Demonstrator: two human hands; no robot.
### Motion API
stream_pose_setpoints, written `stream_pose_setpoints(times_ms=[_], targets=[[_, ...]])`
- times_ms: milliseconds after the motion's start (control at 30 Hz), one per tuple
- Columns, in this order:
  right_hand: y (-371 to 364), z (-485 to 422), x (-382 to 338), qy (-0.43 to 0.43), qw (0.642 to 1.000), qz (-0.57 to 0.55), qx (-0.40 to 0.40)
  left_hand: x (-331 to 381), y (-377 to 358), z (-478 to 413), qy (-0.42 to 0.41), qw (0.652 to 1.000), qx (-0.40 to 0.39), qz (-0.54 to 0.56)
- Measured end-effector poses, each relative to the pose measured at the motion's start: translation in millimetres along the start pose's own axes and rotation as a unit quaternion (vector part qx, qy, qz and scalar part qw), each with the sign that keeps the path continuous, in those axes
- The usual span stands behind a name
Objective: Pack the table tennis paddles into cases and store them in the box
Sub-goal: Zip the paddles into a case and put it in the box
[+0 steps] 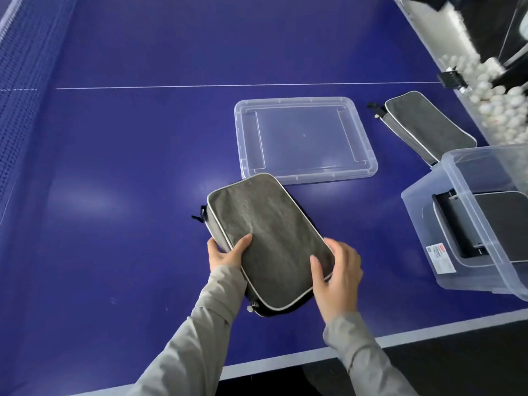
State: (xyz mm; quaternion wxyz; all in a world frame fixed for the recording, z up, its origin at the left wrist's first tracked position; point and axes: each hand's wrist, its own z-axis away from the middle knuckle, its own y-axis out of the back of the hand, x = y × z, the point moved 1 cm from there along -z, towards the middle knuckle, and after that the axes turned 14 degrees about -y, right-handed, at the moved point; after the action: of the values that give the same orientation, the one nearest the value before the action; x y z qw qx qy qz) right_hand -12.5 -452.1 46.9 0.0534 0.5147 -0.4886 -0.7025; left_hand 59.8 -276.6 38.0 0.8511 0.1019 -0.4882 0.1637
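Grey fabric case (268, 241) is low-centre in the frame, left hand (225, 254) and right hand (337, 270) grasping its long edges with curled fingers (243, 244). Best lift it level, swing right, and lower it flat onto the stored case (497, 224) in the clear box (420, 232).

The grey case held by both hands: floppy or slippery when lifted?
Probably keeps its shape: the grey case shows a flat face with straight piped edges. Its fabric looks matte, so the left hand and right hand, gripping opposite edges, likely will not slip. Being flat, it should not roll.
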Motion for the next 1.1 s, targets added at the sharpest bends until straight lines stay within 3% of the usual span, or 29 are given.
stream_pose_setpoints(times_ms=[100, 267, 467, 800, 1100], targets=[[14.4, 31.6, -8.1, 0.064, 0.997, -0.039, 0.030, 16.2, -5.1, 0.7, -0.008, 0.998, 0.048, 0.033], [4.5, 63.1, -30.8, 0.112, 0.992, -0.061, -0.020, 43.8, -15.7, 5.1, -0.033, 0.990, 0.100, 0.090], [-8.8, 54.9, -59.2, 0.073, 0.997, -0.013, 0.020, 61.6, -26.3, 12.4, -0.031, 0.980, 0.150, 0.125], [-1.5, 46.7, -67.6, 0.173, 0.979, 0.075, 0.074, 69.0, -23.6, 16.6, -0.034, 0.975, 0.169, 0.138], [-4.5, 42.6, -71.6, 0.152, 0.982, 0.101, 0.054, 71.8, -25.8, 18.5, -0.041, 0.968, 0.186, 0.166]])
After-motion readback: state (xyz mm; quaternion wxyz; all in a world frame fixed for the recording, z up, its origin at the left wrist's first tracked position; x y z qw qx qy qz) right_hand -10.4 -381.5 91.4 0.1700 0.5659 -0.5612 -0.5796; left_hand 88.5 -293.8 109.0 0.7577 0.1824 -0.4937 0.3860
